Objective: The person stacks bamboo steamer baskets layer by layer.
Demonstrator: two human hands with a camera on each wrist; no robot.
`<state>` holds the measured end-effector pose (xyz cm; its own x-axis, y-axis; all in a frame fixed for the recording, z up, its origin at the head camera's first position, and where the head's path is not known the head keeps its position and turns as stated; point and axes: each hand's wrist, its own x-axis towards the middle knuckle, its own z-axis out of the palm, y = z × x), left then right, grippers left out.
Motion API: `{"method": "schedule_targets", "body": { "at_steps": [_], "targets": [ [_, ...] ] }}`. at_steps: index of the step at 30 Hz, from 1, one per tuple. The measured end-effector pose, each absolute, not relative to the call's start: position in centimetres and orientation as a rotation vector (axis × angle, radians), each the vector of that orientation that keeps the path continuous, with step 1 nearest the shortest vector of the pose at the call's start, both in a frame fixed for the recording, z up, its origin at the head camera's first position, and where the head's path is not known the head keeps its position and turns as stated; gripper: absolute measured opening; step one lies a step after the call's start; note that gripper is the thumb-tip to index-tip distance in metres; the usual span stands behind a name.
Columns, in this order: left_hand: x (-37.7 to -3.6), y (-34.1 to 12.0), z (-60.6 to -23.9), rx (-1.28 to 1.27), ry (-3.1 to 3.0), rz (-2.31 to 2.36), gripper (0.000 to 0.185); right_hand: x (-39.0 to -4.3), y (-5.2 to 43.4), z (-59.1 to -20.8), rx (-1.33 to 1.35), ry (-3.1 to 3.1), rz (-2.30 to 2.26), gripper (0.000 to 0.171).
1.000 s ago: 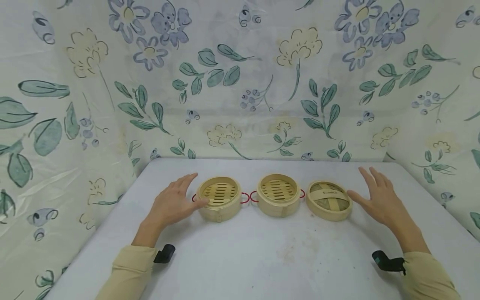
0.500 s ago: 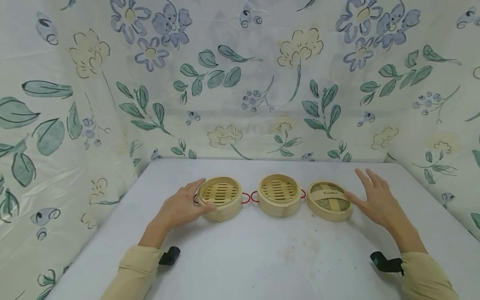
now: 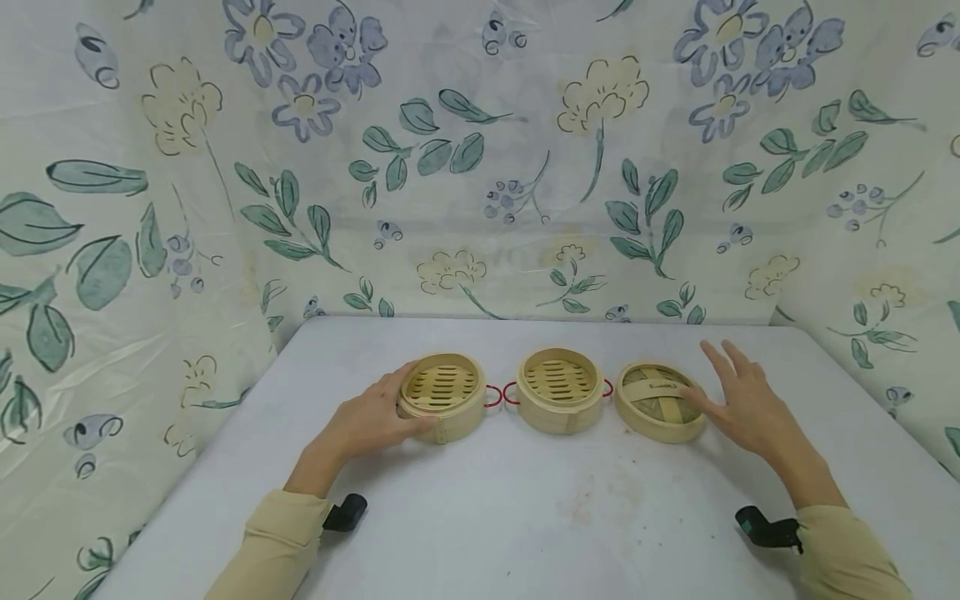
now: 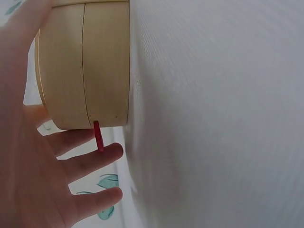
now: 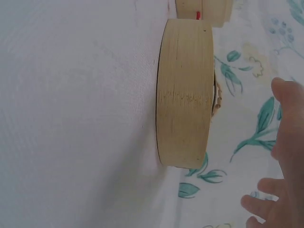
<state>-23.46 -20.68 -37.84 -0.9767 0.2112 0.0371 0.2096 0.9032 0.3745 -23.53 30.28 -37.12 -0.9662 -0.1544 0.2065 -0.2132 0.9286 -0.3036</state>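
A round bamboo steamer basket [image 3: 444, 392] with a slatted base and red side handles stands at the left of a row. My left hand [image 3: 371, 421] spans its left side, thumb along the front wall and fingers spread around the far side by the red handle [image 4: 98, 136]. A gap shows between palm and basket in the left wrist view. To its right stands a second similar steamer basket [image 3: 559, 392]. At the row's right end lies a bamboo steamer lid [image 3: 660, 404] with crossed bands. My right hand [image 3: 753, 408] hovers by its right edge, fingers apart, thumb nearest; the right wrist view shows them separated.
The white table [image 3: 525, 517] carries faint brownish smudges and small specks in front of the lid. A flower-patterned cloth [image 3: 510, 167] hangs behind and at both sides. A black device [image 3: 767, 529] sits at each wrist.
My left hand has moved right, from beside the left basket to around its side. My right hand has drifted slightly left toward the lid. The baskets and lid have stayed in place.
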Motion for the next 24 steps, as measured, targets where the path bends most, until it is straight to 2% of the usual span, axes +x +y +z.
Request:
{"method": "schedule_targets", "body": {
  "at_steps": [10, 24],
  "targets": [
    [-23.5, -20.7, -38.0, 0.316, 3.043, 0.661, 0.113, -23.5, 28.7, -37.4, 0.334, -2.922, 0.496, 0.084],
    [-23.8, -20.6, -38.0, 0.286, 3.009, 0.721, 0.113, -23.4, 25.8, -37.2, 0.437, -2.959, 0.755, 0.094]
  ]
}}
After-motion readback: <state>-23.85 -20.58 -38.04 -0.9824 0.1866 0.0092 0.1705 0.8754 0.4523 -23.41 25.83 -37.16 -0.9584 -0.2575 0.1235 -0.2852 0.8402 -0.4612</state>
